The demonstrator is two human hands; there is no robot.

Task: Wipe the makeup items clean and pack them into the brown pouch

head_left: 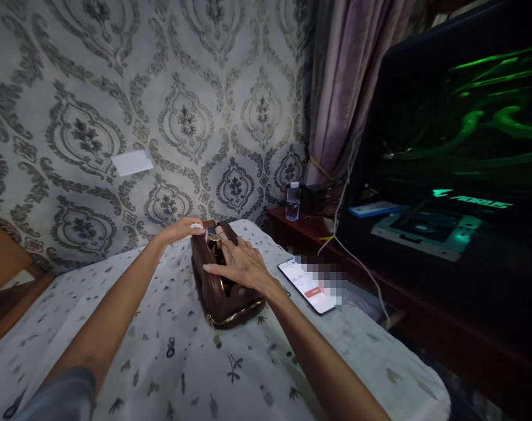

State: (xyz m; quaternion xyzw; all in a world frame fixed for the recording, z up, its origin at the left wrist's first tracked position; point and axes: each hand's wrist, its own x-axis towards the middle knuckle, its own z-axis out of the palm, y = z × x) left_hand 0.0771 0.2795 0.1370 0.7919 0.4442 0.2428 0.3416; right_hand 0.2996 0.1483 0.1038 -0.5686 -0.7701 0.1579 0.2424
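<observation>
A dark brown handbag (210, 292) with a gold zipper along its near lower edge rests on the bed, its top open. My left hand (180, 230) is closed at the bag's far left rim. A small white thing (196, 226) shows at its fingertips; I cannot make out what it is. My right hand (243, 263) lies over the bag's mouth, thumb stretched out towards the near left side and fingers apart, reaching inside. A round, shiny gold-coloured item (214, 238) shows in the opening beside those fingers. Other contents are dark or hidden.
Right of the bag, a lit phone (307, 286) lies on the patterned sheet (195, 374). A clear bottle (292, 202) stands on a reddish-brown table (301, 230). A white cable (362, 263) hangs near a dark computer case (436, 146). Patterned wallpaper (173, 117) rises behind.
</observation>
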